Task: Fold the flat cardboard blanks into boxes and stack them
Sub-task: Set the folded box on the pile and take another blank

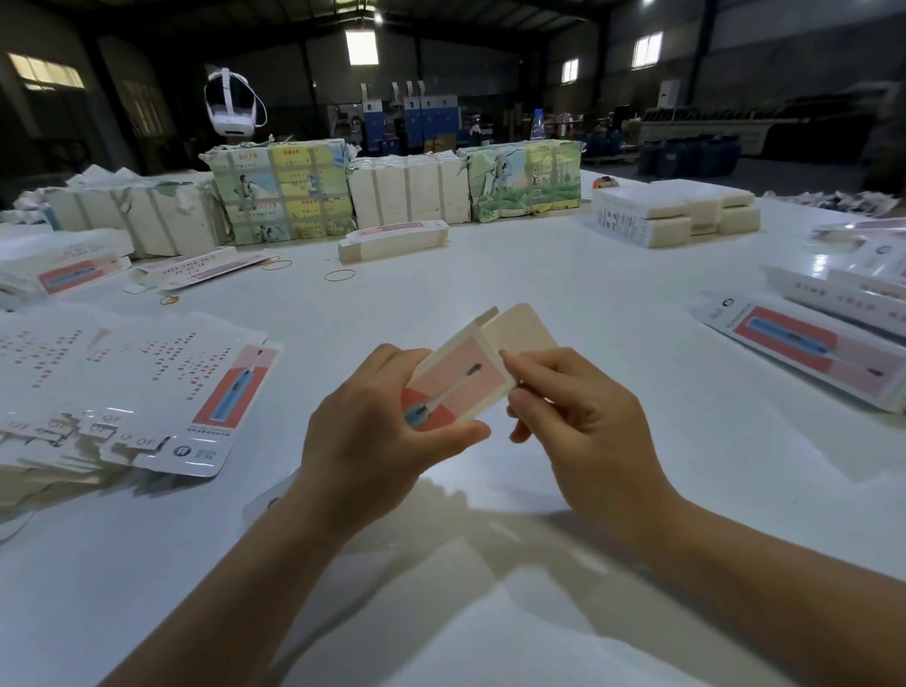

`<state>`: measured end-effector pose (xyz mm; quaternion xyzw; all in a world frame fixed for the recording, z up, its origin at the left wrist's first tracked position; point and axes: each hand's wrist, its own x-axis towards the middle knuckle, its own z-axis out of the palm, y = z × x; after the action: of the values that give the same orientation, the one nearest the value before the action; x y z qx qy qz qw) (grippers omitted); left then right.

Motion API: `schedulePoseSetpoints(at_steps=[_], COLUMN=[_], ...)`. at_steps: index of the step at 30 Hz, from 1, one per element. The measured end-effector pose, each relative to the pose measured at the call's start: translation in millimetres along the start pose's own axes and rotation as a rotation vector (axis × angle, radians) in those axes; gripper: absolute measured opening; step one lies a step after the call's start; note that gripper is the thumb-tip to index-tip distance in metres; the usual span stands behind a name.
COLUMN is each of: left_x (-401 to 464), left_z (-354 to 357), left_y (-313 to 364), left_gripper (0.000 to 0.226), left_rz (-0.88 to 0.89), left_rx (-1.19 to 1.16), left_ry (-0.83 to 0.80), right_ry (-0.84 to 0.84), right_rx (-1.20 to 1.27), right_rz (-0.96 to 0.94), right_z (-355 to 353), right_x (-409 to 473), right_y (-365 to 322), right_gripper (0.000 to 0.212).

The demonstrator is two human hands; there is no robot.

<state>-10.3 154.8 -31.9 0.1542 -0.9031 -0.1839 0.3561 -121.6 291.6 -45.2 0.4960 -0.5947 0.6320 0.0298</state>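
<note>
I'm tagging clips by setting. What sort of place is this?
Probably a packaging workshop in a warehouse-like hall: strapped bundles line the white table, a pile of flat printed blanks lies at left, and both hands fold a box.

Near end of the held box [460,381] hidden behind the left hand [372,428], right fingers [518,364] covering its right edge, small print on the flat blanks [134,385] too blurred to read, finished boxes [826,351] cut off at the right edge.
</note>
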Motion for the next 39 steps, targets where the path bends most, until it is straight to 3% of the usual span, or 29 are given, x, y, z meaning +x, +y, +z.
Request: schedulePoseSetpoints(at_steps=[6, 11, 14, 18, 29, 31, 33, 35, 37, 39], left_x=[-2, -2, -4, -4, -5, -4, -3, -3, -4, -5], left_z=[1, 3, 3, 5, 7, 3, 1, -1, 1, 4], left_y=[0, -1, -1, 1, 5, 5, 3, 4, 7, 9], left_gripper=[0.068, 0.073, 0.082, 0.077, 0.080, 0.076, 0.069, 0.066, 0.067, 0.070], left_rz=[0.009, 0.059, 0.069, 0.060, 0.044, 0.028, 0.019, 0.019, 0.026, 0.036], left_rx=[0.007, 0.120, 0.157, 0.166, 0.156, 0.122, 0.086, 0.067, 0.058, 0.069], left_ry=[-0.021, -0.039, -0.062, -0.064, -0.047, -0.045, -0.033, -0.027, -0.033, -0.042], right_ry=[-0.021, -0.080, -0.071, -0.002, -0.025, 0.044, 0.142, 0.148, 0.045, -0.073], right_rx=[0.089, 0.001, -0.044, -0.026, -0.257, -0.376, -0.409, -0.187, 0.325, 0.675], right_rz=[0.122, 0.194, 0.207, 0.191, 0.062, 0.032, 0.044, 0.235, 0.524, 0.643], right_z=[-3, -2, -3, -4, 0, -5, -12, -16, -15, -13], right_x=[2, 5, 6, 6, 7, 10, 14, 17, 20, 21], right_y=[-2, 2, 4, 3, 0, 0, 2, 3, 2, 1], right_gripper=[0.056, 0.064, 0.050, 0.022, 0.021, 0.033, 0.062, 0.080, 0.086, 0.062])
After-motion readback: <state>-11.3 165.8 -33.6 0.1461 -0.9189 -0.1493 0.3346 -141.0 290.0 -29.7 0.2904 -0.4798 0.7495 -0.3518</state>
